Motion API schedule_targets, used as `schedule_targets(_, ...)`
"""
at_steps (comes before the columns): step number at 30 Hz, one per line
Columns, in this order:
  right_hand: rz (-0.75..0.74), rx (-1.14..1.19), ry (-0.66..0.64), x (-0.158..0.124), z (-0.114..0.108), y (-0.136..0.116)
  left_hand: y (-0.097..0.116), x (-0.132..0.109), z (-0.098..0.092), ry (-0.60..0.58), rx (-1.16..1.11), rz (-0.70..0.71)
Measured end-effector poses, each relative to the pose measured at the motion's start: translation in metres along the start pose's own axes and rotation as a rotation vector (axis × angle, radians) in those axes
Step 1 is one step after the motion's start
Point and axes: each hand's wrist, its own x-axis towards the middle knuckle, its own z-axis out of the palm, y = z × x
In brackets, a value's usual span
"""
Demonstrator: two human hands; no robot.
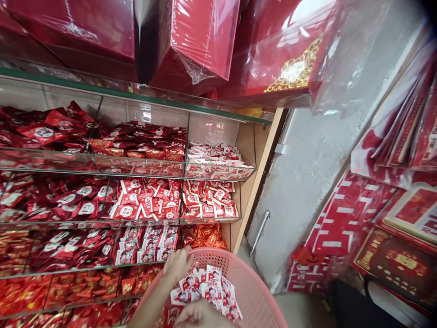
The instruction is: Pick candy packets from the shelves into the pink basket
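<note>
A pink perforated plastic basket [252, 291] sits low in front of me and holds a heap of small red-and-white packets [213, 284]. My left hand [177, 264] reaches in over the basket's far left rim, its fingers stretched out and resting on the packets. My right hand [200, 315] is at the bottom edge, knuckles up and fingers curled over the near packets. What those fingers hold is hidden.
Glass shelves [136, 98] on the left, split into compartments, are full of red and white packets [215, 159]. Large red wrapped boxes [205, 36] lie on top. A grey wall [307, 173] stands behind, and red decorations [392, 218] lean at the right.
</note>
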Motion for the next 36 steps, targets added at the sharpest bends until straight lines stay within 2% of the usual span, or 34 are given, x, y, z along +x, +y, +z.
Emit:
schedule_targets(3, -0.05, 0.021, 0.026, -0.016, -0.017, -0.039, 0.004, -0.002, 0.002, 0.006, 0.0, -0.04)
schedule_targets(4, -0.119, -0.003, 0.085, -0.021, -0.025, -0.054, 0.004, -0.003, 0.003, 0.011, -0.002, -0.048)
schedule_targets(7, -0.402, -0.206, 0.443, -0.028, -0.057, -0.091, 0.006, -0.004, 0.005, 0.032, -0.008, -0.04)
schedule_targets(10, -0.591, -0.445, 0.749, -0.022, -0.09, -0.118, 0.004, -0.005, 0.005, 0.044, -0.003, -0.028)
schedule_targets(13, -0.651, -0.654, 0.928, -0.009, -0.11, -0.137, 0.003, -0.006, 0.005, 0.052, 0.003, -0.028)
schedule_targets(15, -0.599, -0.823, 0.998, -0.001, -0.114, -0.148, 0.002, -0.007, 0.005, 0.051, 0.006, -0.032)
schedule_targets(20, -0.282, -1.102, 1.044, 0.011, -0.099, -0.172, 0.0, -0.007, 0.009, 0.073, 0.015, -0.017)
schedule_targets(23, -0.171, -1.194, 1.06, 0.015, -0.086, -0.185, -0.001, -0.007, 0.01, 0.066, 0.017, -0.016)
schedule_targets(29, -0.112, -1.2, 1.056, 0.029, -0.08, -0.196, -0.002, -0.006, 0.008, 0.047, 0.026, -0.01)
schedule_targets(36, -0.195, -1.072, 1.045, 0.027, -0.099, -0.188, -0.005, -0.006, 0.007, 0.063, -0.009, 0.009)
